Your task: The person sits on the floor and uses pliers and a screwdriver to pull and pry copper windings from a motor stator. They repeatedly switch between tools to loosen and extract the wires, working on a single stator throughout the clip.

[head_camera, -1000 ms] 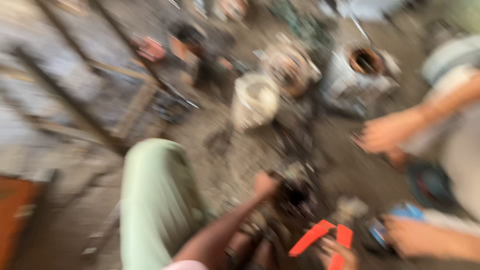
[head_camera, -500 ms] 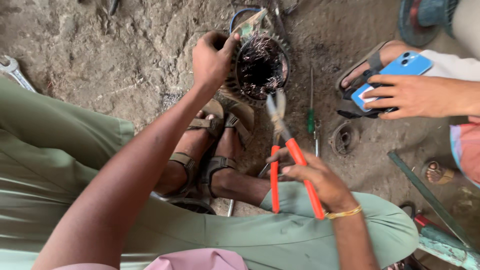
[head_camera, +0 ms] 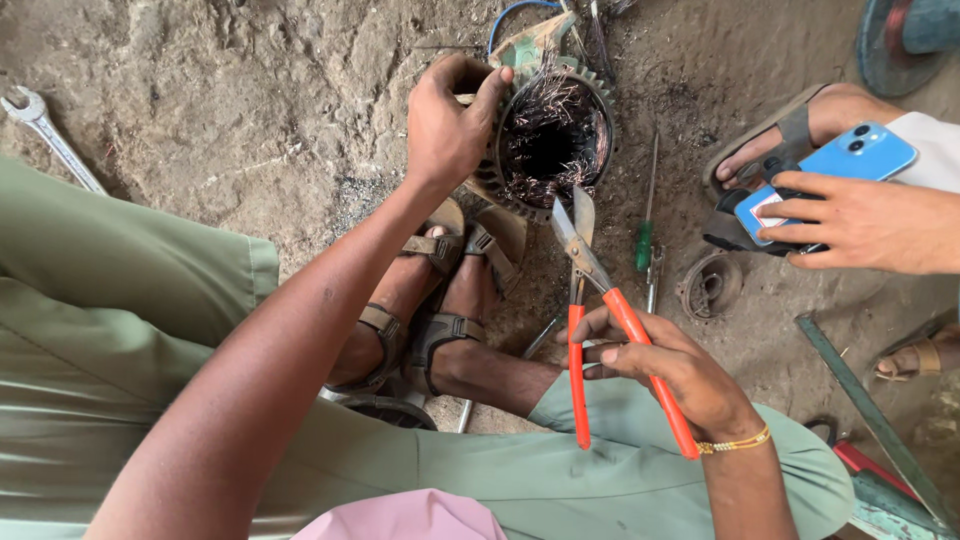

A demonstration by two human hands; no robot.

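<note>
Left hand (head_camera: pixel 448 120): clenched over the near rim of a motor stator (head_camera: pixel 548 140), thumb and fingers wrapped on its finned outer edge. The stator lies on the dirt floor (head_camera: pixel 250 90) just beyond the person's sandalled feet (head_camera: pixel 440 300), its bore facing up and filled with tangled copper winding (head_camera: pixel 555 110).

Right hand (head_camera: pixel 665 365): grasping orange-handled snips (head_camera: pixel 600 310), fingers spread between the two handles; the blades stand parted, tips pointing up toward the stator's lower rim, near it but not clearly touching.

Floor items: a green-handled screwdriver (head_camera: pixel 647 215) lying right of the snips' blades; a small round metal part (head_camera: pixel 710 287) beside it; an open-ended spanner (head_camera: pixel 45 130) at far left, well apart from the hands; a blue wire (head_camera: pixel 510 15) above the stator.

Other person: a hand (head_camera: pixel 850 222) at right holding a blue phone (head_camera: pixel 830 175), with a sandalled foot (head_camera: pixel 790 135) beneath it.

Person's own clothing: green trousers (head_camera: pixel 120 340) across the lower frame.
</note>
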